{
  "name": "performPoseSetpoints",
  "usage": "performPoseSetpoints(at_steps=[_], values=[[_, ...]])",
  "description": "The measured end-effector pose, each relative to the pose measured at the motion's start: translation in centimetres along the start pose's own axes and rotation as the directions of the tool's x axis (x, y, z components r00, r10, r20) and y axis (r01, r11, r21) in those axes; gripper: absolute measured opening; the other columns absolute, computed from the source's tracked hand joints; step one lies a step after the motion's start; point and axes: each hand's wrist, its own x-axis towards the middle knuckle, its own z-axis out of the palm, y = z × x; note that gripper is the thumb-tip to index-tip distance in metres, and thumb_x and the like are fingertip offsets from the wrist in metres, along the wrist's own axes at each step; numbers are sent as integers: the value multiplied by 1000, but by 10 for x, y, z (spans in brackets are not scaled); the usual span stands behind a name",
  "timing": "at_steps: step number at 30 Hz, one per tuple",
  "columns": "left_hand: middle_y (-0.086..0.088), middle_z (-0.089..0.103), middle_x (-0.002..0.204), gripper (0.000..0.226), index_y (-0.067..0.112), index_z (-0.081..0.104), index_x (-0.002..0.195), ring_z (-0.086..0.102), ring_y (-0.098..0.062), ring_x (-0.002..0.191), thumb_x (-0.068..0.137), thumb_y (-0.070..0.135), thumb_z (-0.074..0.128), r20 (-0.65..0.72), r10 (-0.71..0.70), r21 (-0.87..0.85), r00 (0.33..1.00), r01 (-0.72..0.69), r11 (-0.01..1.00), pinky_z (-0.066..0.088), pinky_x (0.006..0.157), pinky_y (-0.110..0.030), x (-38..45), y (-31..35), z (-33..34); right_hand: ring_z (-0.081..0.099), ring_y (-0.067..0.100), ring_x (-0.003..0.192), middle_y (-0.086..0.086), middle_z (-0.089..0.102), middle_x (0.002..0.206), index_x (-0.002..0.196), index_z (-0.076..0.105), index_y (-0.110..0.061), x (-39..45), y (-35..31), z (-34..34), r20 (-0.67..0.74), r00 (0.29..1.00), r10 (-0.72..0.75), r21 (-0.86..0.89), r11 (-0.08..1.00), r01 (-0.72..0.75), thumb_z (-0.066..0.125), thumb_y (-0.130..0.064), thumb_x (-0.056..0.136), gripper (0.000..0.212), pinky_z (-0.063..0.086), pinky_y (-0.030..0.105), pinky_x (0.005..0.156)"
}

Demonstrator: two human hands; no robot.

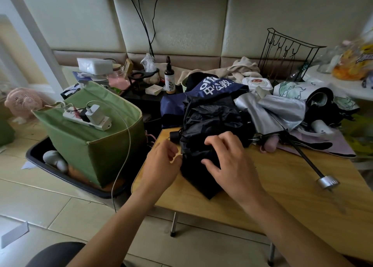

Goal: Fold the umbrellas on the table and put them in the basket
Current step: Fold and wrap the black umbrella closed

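Wooden table [282, 186]: hands on black umbrella [207, 121]

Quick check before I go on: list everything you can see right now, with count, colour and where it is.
black umbrella: 1, black, table's left end, under both hands
navy umbrella: 1, navy with white print, behind the black one
silver umbrella: 1, silver, right of the black one, shaft extended toward the near right
table: 1, light wood
green fabric box: 1, green, on the floor left of the table, in a black tray
power strip: 1, white, on top of the green box
fan: 1, pink, far left floor
bottle: 1, brown with white label, behind the umbrellas
wire rack: 1, black, back right
hands: left hand at the black fabric's edge; right hand pressing on it
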Motion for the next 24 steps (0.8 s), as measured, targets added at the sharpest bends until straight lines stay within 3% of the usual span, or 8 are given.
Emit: performPoseSetpoints(at_steps=[2,4,6,10,14,16,20,24], values=[[8,64,94,17,22,59,107,61,-8,87,93,24,69,3,-104,-67,995,104,992,49,75,-27,3,1,0,51,12,95,-3,48,105,115,64,-22,-1,3,4,15,1000,14,-8,1000,-14,82,-24,83,36,39,11,70],[8,66,100,22,23,61,120,62,-6,89,99,28,62,47,-182,-113,982,186,976,52,80,-29,5,3,0,50,7,83,-8,51,96,98,66,-22,-2,6,7,41,999,21,73,997,-24,78,-23,88,16,33,8,65],[5,68,106,24,24,65,125,66,-10,91,103,31,55,108,-214,-188,971,231,955,55,79,-31,8,6,0,50,5,73,-12,52,87,87,65,-22,-3,8,8,67,997,48,210,976,-61,75,-26,91,11,37,15,60],[8,70,98,18,25,70,113,69,-15,88,105,28,54,183,-247,-328,952,296,897,50,67,-26,9,11,-2,53,8,82,-10,50,89,80,67,-18,-1,7,4,-54,997,51,269,962,-35,73,-26,93,16,40,15,70],[1,71,101,17,23,71,105,67,-14,88,103,35,59,287,-323,-409,902,420,810,45,65,-23,10,17,-7,56,12,90,-7,55,92,80,67,-15,2,9,3,-106,994,34,303,953,0,72,-22,95,17,45,21,79],[0,72,101,13,27,68,94,66,-12,84,102,35,61,348,-337,-417,875,466,780,45,61,-21,10,19,-10,58,10,85,-9,57,85,78,63,-17,2,9,1,-82,996,35,354,935,-4,69,-21,97,20,47,24,75],[-1,73,99,12,14,70,101,68,-13,80,96,25,71,393,-369,-463,842,528,711,44,60,-23,13,17,-12,56,11,66,-11,54,68,74,58,-18,6,7,-6,-52,998,24,411,911,0,66,-23,100,27,43,27,58],[-3,71,94,5,14,68,100,68,-15,79,97,18,67,434,-371,-571,821,569,592,46,67,-25,17,15,-11,58,2,73,-18,56,74,86,61,-26,5,10,-8,98,993,-60,361,933,20,73,-46,91,24,42,15,63]])
